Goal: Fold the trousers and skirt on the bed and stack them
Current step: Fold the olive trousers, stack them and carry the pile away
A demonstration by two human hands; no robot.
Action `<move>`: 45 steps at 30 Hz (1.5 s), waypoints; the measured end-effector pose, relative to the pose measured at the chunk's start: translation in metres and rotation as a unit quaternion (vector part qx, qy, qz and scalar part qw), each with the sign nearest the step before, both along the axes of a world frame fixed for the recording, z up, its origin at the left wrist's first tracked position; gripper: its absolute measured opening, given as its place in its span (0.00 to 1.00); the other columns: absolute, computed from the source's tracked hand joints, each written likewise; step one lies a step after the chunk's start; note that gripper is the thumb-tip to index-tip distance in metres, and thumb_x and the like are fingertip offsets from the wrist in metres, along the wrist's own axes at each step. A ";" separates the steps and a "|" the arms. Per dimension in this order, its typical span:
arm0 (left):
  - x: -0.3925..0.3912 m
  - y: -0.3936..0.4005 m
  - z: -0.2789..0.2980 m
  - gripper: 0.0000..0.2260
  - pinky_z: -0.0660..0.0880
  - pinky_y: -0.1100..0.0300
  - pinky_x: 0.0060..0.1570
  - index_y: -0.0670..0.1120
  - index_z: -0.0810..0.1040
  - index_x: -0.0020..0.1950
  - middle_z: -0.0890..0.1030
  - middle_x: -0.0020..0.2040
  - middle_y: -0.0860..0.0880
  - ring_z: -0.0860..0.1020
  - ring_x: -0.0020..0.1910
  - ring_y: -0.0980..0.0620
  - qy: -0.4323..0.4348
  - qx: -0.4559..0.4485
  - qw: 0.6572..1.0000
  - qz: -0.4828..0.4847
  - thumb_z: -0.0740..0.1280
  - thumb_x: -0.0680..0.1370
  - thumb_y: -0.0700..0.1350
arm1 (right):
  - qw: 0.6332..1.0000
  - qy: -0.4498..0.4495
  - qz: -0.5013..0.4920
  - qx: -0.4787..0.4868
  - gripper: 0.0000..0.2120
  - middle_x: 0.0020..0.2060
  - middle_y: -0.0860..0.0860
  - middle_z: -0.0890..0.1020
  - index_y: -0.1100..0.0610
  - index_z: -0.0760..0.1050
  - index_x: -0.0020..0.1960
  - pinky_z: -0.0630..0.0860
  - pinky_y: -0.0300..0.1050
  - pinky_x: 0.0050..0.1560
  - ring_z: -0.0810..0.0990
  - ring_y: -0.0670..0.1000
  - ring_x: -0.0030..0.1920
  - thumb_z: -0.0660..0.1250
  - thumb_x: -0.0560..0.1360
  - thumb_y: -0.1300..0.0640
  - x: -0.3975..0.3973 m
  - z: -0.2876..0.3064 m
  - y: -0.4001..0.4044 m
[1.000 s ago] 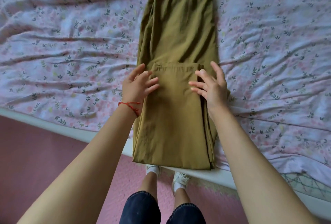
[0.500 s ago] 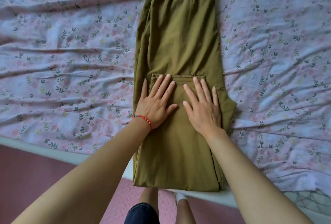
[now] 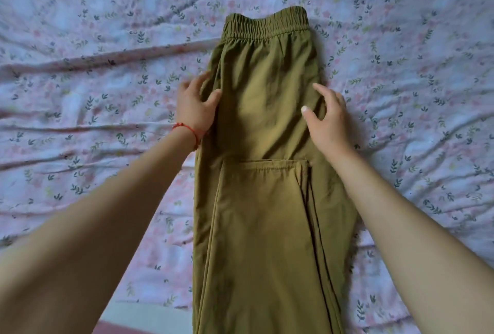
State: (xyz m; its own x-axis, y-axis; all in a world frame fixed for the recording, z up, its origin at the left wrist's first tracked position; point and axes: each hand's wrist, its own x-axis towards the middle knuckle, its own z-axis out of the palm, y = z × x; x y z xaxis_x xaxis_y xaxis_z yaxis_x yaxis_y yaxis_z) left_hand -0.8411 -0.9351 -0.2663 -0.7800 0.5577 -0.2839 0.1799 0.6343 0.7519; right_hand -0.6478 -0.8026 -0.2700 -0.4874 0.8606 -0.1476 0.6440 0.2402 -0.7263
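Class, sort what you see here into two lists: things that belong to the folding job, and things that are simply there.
Part of the job:
- olive trousers, hems already folded up over the legs
- left hand, its grip on the trousers' left edge
- right hand, fingers spread at the right edge

Just there:
- floral bedsheet
- red string bracelet on the left wrist

This is a bedroom in a home: a bed (image 3: 139,315) with a wrinkled floral bedsheet (image 3: 93,93) fills the view, with olive trousers (image 3: 267,200) on it.
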 end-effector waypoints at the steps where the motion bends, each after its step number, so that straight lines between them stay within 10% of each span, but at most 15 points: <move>1: -0.005 0.010 0.003 0.19 0.69 0.50 0.64 0.50 0.70 0.67 0.72 0.65 0.44 0.73 0.61 0.46 -0.028 0.036 0.999 0.006 0.65 0.76 0.45 | 1.000 0.015 -0.015 -0.017 0.21 0.64 0.57 0.72 0.55 0.70 0.66 0.61 0.38 0.63 0.70 0.53 0.64 0.66 0.73 0.58 -0.008 -0.001 0.008; 11: -0.010 0.029 -0.007 0.25 0.62 0.73 0.60 0.47 0.73 0.65 0.74 0.65 0.47 0.69 0.64 0.55 -0.030 0.054 0.996 -0.070 0.64 0.71 0.29 | 0.995 0.033 -0.014 -0.096 0.18 0.55 0.50 0.79 0.50 0.77 0.56 0.70 0.41 0.60 0.75 0.49 0.58 0.69 0.70 0.64 -0.020 -0.011 0.024; 21: -0.019 0.033 -0.002 0.21 0.73 0.74 0.46 0.51 0.75 0.63 0.77 0.54 0.52 0.76 0.51 0.54 -0.076 0.095 0.993 -0.012 0.70 0.71 0.38 | 0.986 0.135 -0.029 -0.091 0.20 0.55 0.49 0.78 0.43 0.73 0.53 0.70 0.45 0.63 0.75 0.49 0.60 0.71 0.67 0.62 -0.027 -0.009 0.031; 26: -0.033 0.057 0.005 0.22 0.69 0.56 0.65 0.51 0.72 0.66 0.75 0.64 0.47 0.72 0.63 0.51 -0.079 0.096 0.992 -0.030 0.69 0.73 0.41 | 0.985 0.137 -0.016 -0.106 0.16 0.53 0.47 0.77 0.46 0.74 0.54 0.71 0.38 0.55 0.75 0.47 0.54 0.71 0.70 0.60 -0.063 -0.002 0.054; 33: -0.039 0.077 0.032 0.23 0.78 0.67 0.45 0.45 0.73 0.64 0.79 0.54 0.43 0.79 0.46 0.54 -0.155 0.194 0.968 0.033 0.62 0.72 0.28 | 0.980 0.178 -0.045 -0.077 0.17 0.51 0.49 0.79 0.52 0.77 0.51 0.73 0.35 0.57 0.77 0.47 0.54 0.70 0.67 0.68 -0.082 0.027 0.067; 40: -0.014 0.047 0.082 0.23 0.74 0.58 0.58 0.51 0.74 0.59 0.80 0.53 0.50 0.79 0.55 0.55 -0.106 0.271 0.957 0.006 0.64 0.69 0.30 | 0.966 0.252 -0.028 -0.050 0.18 0.48 0.44 0.79 0.51 0.75 0.52 0.74 0.34 0.51 0.79 0.39 0.48 0.70 0.68 0.68 -0.036 0.089 0.038; 45: 0.048 -0.024 0.084 0.25 0.72 0.72 0.50 0.53 0.73 0.59 0.77 0.55 0.57 0.76 0.52 0.67 -0.081 0.230 0.970 0.019 0.64 0.71 0.27 | 0.969 0.230 -0.017 -0.093 0.20 0.47 0.37 0.80 0.36 0.76 0.49 0.73 0.37 0.55 0.78 0.42 0.51 0.70 0.66 0.60 0.025 0.081 -0.029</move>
